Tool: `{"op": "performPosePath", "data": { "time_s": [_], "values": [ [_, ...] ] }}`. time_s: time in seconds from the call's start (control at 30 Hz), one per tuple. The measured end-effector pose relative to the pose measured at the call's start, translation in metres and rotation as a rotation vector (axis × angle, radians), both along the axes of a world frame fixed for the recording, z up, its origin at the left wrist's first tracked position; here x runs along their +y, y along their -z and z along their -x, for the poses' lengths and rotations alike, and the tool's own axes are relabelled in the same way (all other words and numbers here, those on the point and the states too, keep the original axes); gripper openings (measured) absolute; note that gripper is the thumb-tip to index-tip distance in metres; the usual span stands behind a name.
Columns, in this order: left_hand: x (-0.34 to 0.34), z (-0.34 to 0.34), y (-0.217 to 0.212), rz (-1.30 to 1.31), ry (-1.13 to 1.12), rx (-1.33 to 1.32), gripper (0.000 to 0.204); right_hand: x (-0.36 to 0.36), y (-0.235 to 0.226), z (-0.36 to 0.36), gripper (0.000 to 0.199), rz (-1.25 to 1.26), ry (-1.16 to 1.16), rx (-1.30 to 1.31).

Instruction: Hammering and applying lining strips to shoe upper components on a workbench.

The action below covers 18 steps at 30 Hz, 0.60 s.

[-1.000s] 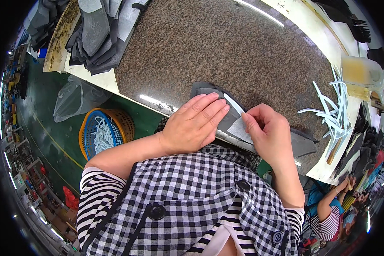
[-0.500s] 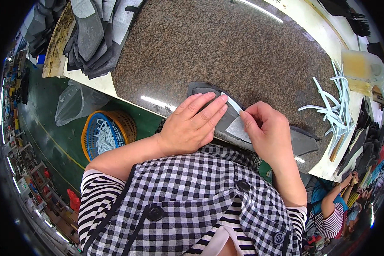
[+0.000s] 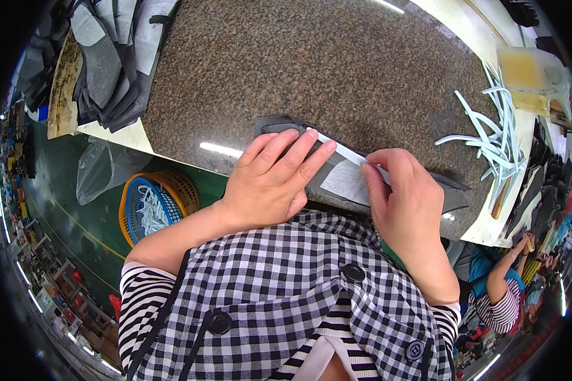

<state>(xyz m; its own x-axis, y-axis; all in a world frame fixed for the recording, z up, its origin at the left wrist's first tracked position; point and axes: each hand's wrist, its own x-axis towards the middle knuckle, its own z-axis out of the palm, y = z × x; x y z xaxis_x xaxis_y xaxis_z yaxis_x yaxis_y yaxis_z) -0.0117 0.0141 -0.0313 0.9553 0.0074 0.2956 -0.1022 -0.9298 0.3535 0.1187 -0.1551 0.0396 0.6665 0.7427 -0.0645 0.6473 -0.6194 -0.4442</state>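
Observation:
A dark grey, curved flat piece [image 3: 450,200] with a lighter grey patch lies along the near edge of the stone-topped table. Along its far edge runs a narrow white strip [image 3: 342,151]. My left hand [image 3: 270,173] rests flat over the left part of the piece, fingers stretched out, with fingertips pressing the strip's left end. My right hand [image 3: 408,198] pinches the strip between thumb and forefinger farther right, at the piece's edge. My right fingers hide the strip's far end.
A pile of grey cut pieces [image 3: 102,70] lies at the table's back left. Loose pale strips [image 3: 483,147] are at the right, near a translucent yellowish container [image 3: 527,70]. Beside the table stand a basket [image 3: 126,219] of strips and a plastic bag [image 3: 102,168]. Another person [image 3: 494,289] is at right.
My right hand has shifted right along the piece, and a longer stretch of white strip now shows between my hands. My left hand still presses the piece. The whole view has moved slightly.

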Motion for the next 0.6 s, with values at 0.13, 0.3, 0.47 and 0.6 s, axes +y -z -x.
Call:
{"op": "performPosePath", "data": {
  "time_s": [0.13, 0.3, 0.47, 0.6],
  "values": [
    [0.002, -0.003, -0.006, -0.046, 0.020, 0.045, 0.069, 0.001, 0.003, -0.003, 0.012, -0.007, 0.007, 0.026],
    [0.008, -0.011, -0.011, -0.003, 0.077, 0.059, 0.069, -0.003, 0.004, -0.007, 0.010, -0.119, -0.040, 0.102],
    [0.008, -0.011, -0.006, 0.045, 0.048, -0.006, 0.069, -0.004, 0.002, -0.006, 0.010, -0.092, -0.005, 0.163],
    [0.007, -0.011, -0.005, 0.056, 0.045, 0.006, 0.070, -0.002, 0.002, -0.006, 0.009, -0.021, 0.047, 0.133]
  ]
}}
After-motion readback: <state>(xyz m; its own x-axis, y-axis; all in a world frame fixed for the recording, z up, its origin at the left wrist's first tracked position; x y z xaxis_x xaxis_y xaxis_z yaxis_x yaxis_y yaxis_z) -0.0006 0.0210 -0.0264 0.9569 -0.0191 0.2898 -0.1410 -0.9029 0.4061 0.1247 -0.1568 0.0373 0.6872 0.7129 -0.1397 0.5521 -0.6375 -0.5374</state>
